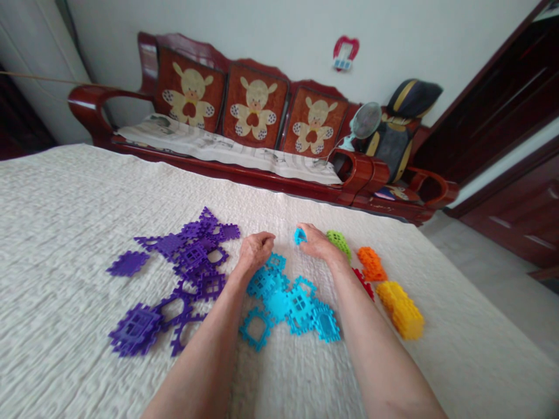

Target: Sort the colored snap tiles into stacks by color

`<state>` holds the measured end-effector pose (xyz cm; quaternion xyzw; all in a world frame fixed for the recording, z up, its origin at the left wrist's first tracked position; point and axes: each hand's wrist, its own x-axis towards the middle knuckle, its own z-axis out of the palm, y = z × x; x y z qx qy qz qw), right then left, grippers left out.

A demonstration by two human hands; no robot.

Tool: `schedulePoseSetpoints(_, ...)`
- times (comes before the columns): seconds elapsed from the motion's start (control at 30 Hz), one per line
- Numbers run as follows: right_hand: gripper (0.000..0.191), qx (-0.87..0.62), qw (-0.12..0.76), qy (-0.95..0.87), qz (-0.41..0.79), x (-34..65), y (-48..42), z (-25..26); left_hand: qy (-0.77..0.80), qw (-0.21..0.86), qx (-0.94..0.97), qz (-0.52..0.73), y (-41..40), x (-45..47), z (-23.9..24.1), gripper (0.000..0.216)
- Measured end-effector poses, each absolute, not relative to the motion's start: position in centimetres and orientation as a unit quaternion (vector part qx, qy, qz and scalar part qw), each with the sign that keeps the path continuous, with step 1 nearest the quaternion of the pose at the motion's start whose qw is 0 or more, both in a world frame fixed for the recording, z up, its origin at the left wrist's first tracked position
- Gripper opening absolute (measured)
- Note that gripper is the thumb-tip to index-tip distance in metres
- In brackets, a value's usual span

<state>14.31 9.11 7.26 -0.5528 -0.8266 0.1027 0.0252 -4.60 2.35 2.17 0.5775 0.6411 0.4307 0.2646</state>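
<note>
My right hand grips a small blue interlocking building tile above the far side of the bedspread. Its fingers wrap round the tile, and only one end shows. My left hand is closed, fingers curled in toward the thumb, at the far edge of the loose blue tiles. Whether it holds anything is hidden. Those notched blue tiles, some with window cut-outs, lie spread between my forearms. Left of my left arm is a heap of purple tiles, triangles and squares among them.
Beyond my right forearm sit grouped green tiles, orange tiles, partly hidden red tiles and a yellow stack. The quilted white bedspread lies under everything. A wooden sofa and a fan stand behind.
</note>
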Motion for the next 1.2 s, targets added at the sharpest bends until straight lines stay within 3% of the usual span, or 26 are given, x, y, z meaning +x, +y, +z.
schedulePoseSetpoints(0.1, 0.065, -0.553, 0.028, -0.825, 0.111, 14.3, 9.0, 7.4, 0.64, 0.263, 0.579, 0.432, 2.3, -4.6, 2.3, 0.028)
schedulePoseSetpoints(0.2, 0.069, -0.541, 0.094, -0.83, 0.1, 14.2, 8.0, 7.6, 0.639, 0.266, 0.578, 0.432, 2.4, -4.7, 2.2, 0.028)
schedulePoseSetpoints(0.33, 0.057, -0.511, 0.183, -0.829, 0.134, 14.5, 4.9, 7.0, 0.638, 0.286, 0.559, 0.446, 2.7, -4.8, 1.8, 0.03)
schedulePoseSetpoints(0.53, 0.036, -0.49, 0.196, -0.823, 0.21, 15.9, 0.4, 5.1, 0.607, 0.313, 0.588, 0.433, 2.4, -5.3, 2.1, 0.031)
schedulePoseSetpoints(0.87, 0.035, -0.51, 0.278, -0.759, 0.295, 15.8, -2.9, 4.9, 0.567, 0.31, 0.68, 0.347, 1.3, -5.0, 3.1, 0.033)
schedulePoseSetpoints(1.03, 0.036, -0.513, 0.253, -0.744, 0.345, 16.1, -2.4, 5.3, 0.563, 0.299, 0.695, 0.331, 0.2, -5.3, 3.9, 0.036)
schedulePoseSetpoints(1.2, 0.035, -0.501, 0.261, -0.738, 0.368, 16.9, -2.4, 5.7, 0.594, 0.218, 0.716, 0.296, -2.1, -5.5, 4.2, 0.04)
